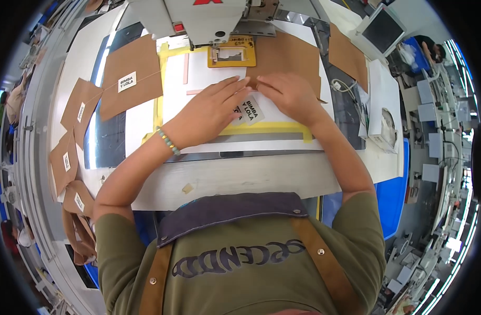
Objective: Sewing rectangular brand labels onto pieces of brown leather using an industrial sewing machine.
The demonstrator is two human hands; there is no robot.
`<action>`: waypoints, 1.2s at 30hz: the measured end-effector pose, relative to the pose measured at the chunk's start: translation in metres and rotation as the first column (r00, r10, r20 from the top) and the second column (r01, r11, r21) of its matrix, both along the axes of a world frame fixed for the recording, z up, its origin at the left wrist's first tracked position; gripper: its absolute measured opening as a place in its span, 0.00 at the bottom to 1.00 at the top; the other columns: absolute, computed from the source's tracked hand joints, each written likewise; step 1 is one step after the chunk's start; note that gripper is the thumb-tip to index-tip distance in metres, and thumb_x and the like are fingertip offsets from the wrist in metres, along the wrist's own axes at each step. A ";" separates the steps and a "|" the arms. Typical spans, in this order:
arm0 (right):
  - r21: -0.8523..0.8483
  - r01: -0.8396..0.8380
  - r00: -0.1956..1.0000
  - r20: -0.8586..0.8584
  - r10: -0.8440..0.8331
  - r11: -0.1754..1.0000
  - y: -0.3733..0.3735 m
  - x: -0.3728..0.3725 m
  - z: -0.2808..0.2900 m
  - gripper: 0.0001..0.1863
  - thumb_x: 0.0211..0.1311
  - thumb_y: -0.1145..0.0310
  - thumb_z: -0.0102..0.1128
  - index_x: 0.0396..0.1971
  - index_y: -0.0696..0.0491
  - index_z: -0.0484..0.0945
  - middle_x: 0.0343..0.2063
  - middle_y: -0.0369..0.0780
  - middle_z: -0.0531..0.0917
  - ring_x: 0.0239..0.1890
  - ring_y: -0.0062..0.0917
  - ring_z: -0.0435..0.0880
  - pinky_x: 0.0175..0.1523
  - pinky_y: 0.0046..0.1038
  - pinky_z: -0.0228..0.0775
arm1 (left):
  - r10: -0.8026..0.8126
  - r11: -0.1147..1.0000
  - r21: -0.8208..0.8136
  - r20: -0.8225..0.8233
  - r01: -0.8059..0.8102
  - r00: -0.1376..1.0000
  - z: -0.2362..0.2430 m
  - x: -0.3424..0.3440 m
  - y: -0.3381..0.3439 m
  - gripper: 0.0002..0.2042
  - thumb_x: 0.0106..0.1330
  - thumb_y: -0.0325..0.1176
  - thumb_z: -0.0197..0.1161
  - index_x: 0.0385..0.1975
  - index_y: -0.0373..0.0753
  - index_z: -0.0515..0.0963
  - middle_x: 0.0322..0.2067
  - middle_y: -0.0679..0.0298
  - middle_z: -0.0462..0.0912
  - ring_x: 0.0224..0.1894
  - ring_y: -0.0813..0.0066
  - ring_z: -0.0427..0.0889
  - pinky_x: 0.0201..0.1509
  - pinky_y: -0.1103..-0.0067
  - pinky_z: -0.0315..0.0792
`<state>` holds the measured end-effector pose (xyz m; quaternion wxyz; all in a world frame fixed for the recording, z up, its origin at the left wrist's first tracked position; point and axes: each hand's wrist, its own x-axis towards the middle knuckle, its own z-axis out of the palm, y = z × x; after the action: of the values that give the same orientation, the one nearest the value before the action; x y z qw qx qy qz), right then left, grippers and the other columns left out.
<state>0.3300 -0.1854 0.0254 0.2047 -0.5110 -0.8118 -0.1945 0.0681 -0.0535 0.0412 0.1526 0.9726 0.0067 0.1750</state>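
A brown panel [285, 55] lies on a white sheet [175, 107] under the machine head. My left hand [214, 107] stretches its fingers, slightly apart, toward the panel's near left corner; its thumb is over pale printed labels [252, 109]. My right hand [292, 97] has its fingers together and bent at the panel's near edge, seemingly pinching it; the contact is partly hidden. The fingertips of both hands nearly meet. A yellow frame [231, 65] sits just beyond them, beneath the grey sewing machine head [204, 21].
Brown panels [133, 73] with white labels, joined by thread, trail off the table's left side. Another brown panel [348, 55] lies at right. A cable [345, 89], a white box [383, 113], a monitor [382, 31] and a blue bin [395, 197] are further right.
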 end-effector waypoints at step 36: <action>-0.510 0.213 0.958 -0.061 -0.281 0.834 -0.032 0.007 -0.003 0.32 0.85 0.50 0.49 0.78 0.54 0.67 0.81 0.40 0.65 0.84 0.41 0.55 0.86 0.53 0.41 | 0.295 0.948 0.153 -0.078 -0.281 0.952 -0.029 -0.064 0.037 0.31 0.75 0.44 0.65 0.76 0.42 0.70 0.80 0.69 0.68 0.82 0.54 0.61 0.83 0.58 0.59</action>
<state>0.3373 -0.2170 0.0225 0.0928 -0.6589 -0.7459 0.0311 0.0043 -0.0162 0.0121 0.0562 0.9771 0.1438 0.1466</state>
